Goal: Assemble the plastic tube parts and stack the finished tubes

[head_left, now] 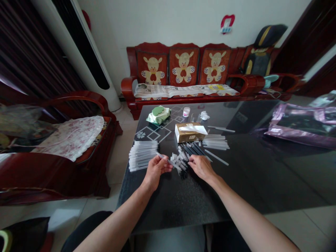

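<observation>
While left hand (pixel 155 168) pinches 1 slim clear tube (pixel 169 161), right hand (pixel 201 167) — half-open — touches black rods (pixel 193 148).

cardboard box (pixel 190 132) ahead, bare table (pixel 236 189) rightward

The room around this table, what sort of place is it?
Probably a home living room: a red wooden sofa with bear cushions along the wall, a matching armchair nearby, and a low dark table where the left hand pinches a plastic tube.
</observation>
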Demonstrator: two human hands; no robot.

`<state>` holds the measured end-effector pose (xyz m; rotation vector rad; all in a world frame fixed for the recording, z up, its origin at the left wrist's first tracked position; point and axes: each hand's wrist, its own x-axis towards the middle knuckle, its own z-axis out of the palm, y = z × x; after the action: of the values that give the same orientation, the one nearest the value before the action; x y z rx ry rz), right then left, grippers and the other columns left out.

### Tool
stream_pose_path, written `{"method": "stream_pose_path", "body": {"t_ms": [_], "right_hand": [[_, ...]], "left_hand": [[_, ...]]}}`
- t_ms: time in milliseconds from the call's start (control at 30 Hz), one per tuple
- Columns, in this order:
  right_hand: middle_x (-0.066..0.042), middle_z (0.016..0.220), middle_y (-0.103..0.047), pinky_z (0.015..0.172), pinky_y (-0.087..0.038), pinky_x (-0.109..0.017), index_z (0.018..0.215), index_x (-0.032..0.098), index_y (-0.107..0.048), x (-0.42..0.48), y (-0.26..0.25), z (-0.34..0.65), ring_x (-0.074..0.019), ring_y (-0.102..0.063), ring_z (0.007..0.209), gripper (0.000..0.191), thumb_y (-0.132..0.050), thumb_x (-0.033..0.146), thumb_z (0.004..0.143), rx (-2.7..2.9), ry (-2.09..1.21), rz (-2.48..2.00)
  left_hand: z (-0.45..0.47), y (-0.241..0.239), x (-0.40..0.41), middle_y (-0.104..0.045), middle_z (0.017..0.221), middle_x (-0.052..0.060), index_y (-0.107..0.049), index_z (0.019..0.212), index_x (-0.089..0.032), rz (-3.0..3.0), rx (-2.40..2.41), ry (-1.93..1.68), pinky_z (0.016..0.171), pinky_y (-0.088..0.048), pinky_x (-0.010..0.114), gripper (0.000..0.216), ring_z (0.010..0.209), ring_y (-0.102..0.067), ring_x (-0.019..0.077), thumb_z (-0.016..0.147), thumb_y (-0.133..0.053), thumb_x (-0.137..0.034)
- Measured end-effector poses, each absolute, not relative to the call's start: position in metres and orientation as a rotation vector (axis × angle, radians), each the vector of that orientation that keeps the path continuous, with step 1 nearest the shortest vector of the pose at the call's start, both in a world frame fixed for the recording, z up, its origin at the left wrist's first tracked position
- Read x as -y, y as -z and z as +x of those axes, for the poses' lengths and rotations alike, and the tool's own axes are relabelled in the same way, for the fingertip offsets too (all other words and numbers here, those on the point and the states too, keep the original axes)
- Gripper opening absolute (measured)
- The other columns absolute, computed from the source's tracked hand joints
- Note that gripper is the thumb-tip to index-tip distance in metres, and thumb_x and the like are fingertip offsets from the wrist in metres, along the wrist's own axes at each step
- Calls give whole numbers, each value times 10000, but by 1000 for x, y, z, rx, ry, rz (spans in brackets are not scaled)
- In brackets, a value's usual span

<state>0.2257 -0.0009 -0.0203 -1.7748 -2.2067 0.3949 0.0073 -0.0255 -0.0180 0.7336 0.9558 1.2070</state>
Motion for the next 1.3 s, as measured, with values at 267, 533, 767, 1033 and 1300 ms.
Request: {"method": "stream_pose_path", "body": {"t_ms": [267,533,767,1033,1300], "right_hand": [[-52,767,-702,643,-369,-236,828,193,-654,-3,22,222,-176,-646,742,102,-585,267,819,2219,-393,-1805],[-53,741,-704,635,-374,-223,751,186,-669,-6,18,234,-166,-644,735,174,-507,179,813,2175,-452,-1794],[-31,706,-694,586,-362,-213,734,193,-672,-2,16,234,-150,-628,666,111,-570,214,770,2176,-493,-1763],[-39,755,-700,632,-364,-234,803,208,-670,-2,23,228,-176,-645,751,98,-578,242,797,2274,-363,-1785],[-45,778,-703,662,-382,-242,825,207,-675,-2,19,229,-188,-653,804,115,-564,228,806,2338,-357,-1812]], "left_hand": [[9,15,26,-661,674,38,-573,872,-129,732,-972,-1194,579,-528,244,348,598,-657,145,710,-730,-394],[9,15,27,-652,666,31,-575,865,-128,737,-972,-1202,570,-527,235,341,602,-659,146,712,-726,-393],[9,15,27,-657,670,38,-570,860,-131,740,-977,-1187,570,-526,234,333,601,-657,144,718,-721,-391],[9,15,26,-661,667,38,-574,871,-134,755,-971,-1186,582,-524,242,346,603,-658,148,717,-720,-407],[10,11,28,-657,645,35,-583,848,-129,734,-987,-1190,571,-522,240,366,585,-654,145,678,-748,-408]]}}
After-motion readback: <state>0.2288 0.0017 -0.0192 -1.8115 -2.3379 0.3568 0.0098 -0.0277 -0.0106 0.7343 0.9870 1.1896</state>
